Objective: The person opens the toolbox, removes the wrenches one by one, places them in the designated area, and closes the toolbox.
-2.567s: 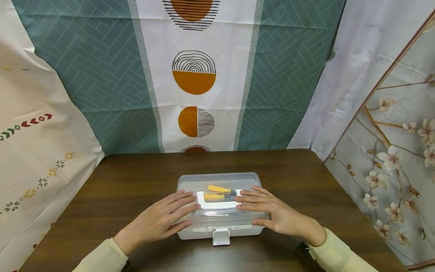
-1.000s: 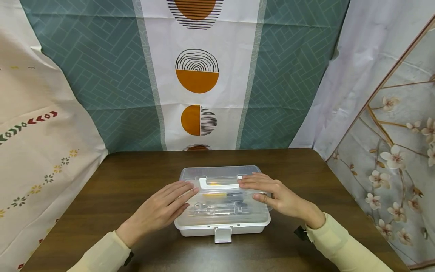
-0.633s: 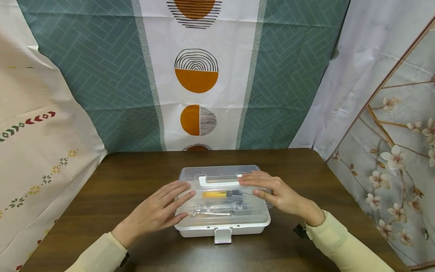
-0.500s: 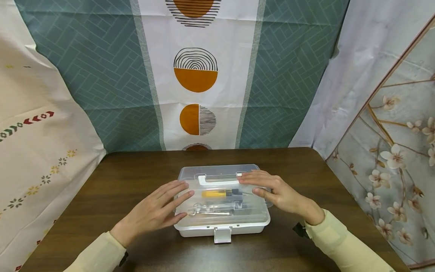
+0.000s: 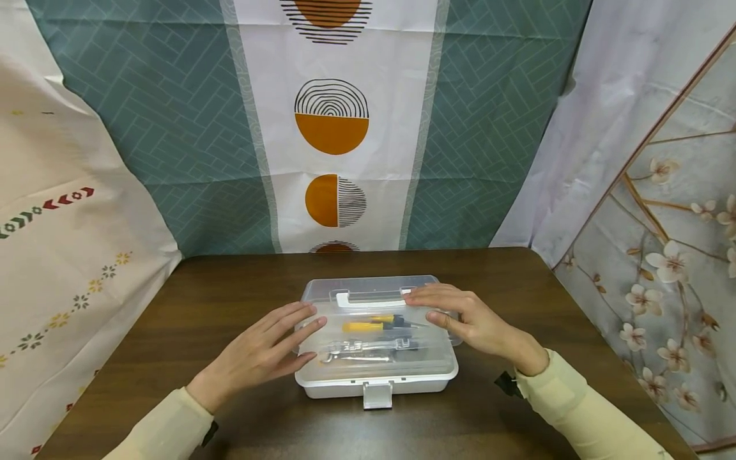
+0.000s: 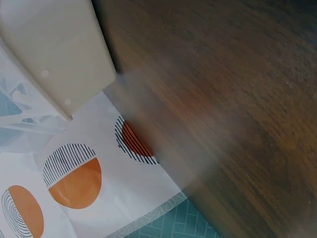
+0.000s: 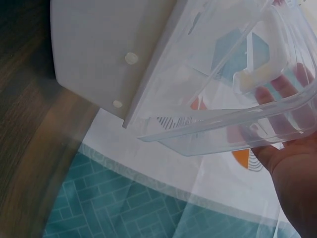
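A white toolbox [image 5: 420,385] sits on the table with its clear lid [image 5: 368,284] raised at a tilt. The left hand [image 5: 255,354] holds the lid's left side, fingers over its top and thumb lower. On the other side, the right hand [image 5: 474,322] grips the lid, fingers beside the white handle [image 5: 370,303]; in the right wrist view the right hand [image 7: 297,153] has its thumb at the lid's outer edge. Yellow-handled screwdrivers [image 5: 362,326] and a wrench [image 5: 359,358] show through the plastic. The left wrist view does not show the left hand.
The front latch [image 5: 377,396] hangs down from the box. Brown wooden table [image 5: 241,287] surrounds it. A patterned cloth [image 5: 333,211] hangs behind, with a cream cloth [image 5: 86,268] at left and a floral one [image 5: 650,300] at right.
The lid has come up and tilted back from low over the box, its handle moving away from the person. Both hands moved up with it. Over the last half second the shift is slight.
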`<state>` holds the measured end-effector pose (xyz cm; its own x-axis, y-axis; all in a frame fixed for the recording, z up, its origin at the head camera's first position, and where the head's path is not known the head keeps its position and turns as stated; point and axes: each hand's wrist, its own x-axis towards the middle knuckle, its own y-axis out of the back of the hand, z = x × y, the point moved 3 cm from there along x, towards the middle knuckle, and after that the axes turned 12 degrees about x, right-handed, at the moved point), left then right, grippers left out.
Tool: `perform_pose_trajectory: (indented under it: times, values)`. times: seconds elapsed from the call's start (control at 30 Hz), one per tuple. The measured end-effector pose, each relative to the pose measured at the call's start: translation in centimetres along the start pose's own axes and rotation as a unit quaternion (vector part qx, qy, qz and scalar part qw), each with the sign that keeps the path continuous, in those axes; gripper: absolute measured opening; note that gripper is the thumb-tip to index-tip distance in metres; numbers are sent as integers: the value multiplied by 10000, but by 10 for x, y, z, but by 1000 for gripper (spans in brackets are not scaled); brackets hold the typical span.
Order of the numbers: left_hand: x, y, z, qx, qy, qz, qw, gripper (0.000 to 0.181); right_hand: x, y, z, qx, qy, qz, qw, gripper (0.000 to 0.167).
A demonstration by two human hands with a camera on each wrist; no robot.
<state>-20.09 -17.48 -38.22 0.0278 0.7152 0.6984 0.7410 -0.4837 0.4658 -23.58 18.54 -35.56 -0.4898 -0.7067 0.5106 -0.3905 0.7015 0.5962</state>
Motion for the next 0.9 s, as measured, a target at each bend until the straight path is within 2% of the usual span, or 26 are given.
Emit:
perform_pose_trajectory:
  times: [0.3, 0.57, 0.67, 0.9]
  values:
    - [0, 0, -4, -16, 104, -132, 9999, 46, 0, 2, 2, -6, -148, 142, 9998, 45]
    - [1, 0, -6, 51, 130, -128, 9998, 46, 0, 3, 2, -3, -229, 209, 9995, 43]
    - [1, -1, -6, 70, 148, -162, 9997, 46, -2, 5, 3, -36, -315, 300, 9990, 43]
    - [3, -1, -8, 11, 210, -178, 9996, 46, -10, 19, 5, 158, -212, 688, 9973, 41]
